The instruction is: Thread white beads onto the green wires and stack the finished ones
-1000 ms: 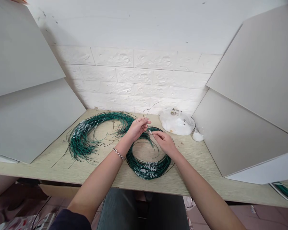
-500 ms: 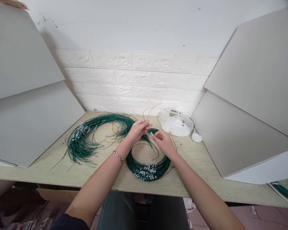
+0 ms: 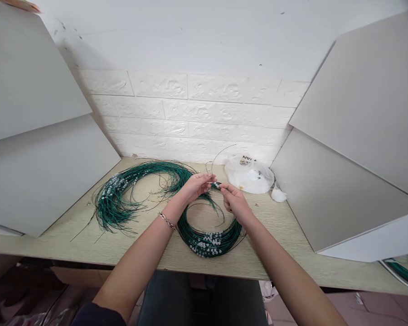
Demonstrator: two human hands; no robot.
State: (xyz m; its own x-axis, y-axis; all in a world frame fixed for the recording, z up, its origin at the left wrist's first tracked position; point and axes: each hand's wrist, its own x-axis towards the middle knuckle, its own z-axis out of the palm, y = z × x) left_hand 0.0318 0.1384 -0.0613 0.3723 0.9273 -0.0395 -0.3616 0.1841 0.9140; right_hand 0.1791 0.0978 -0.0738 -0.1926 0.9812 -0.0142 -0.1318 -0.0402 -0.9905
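My left hand (image 3: 199, 186) pinches a thin dark wire (image 3: 213, 158) whose free end curves up toward the wall. Close on its right, my right hand (image 3: 234, 199) has thumb and forefinger closed at a small white piece (image 3: 216, 184); whether it is a bead or a connector I cannot tell. Below both hands lies a round coil of green wires (image 3: 185, 231) with a cluster of white pieces (image 3: 207, 243) at its near side. To the left, a loose curved bundle of green wires (image 3: 105, 213) carries more white pieces (image 3: 114, 183).
A clear plastic bag (image 3: 250, 174) with white contents stands by the wall, a small white lump (image 3: 279, 193) beside it. Grey panels (image 3: 51, 176) (image 3: 353, 181) flank the pale wooden table (image 3: 139, 253). More green wire (image 3: 403, 271) shows at the far right.
My right hand has shifted slightly right and its fingers have curled in. The left hand has turned a little, and the upright wire end now leans further right.
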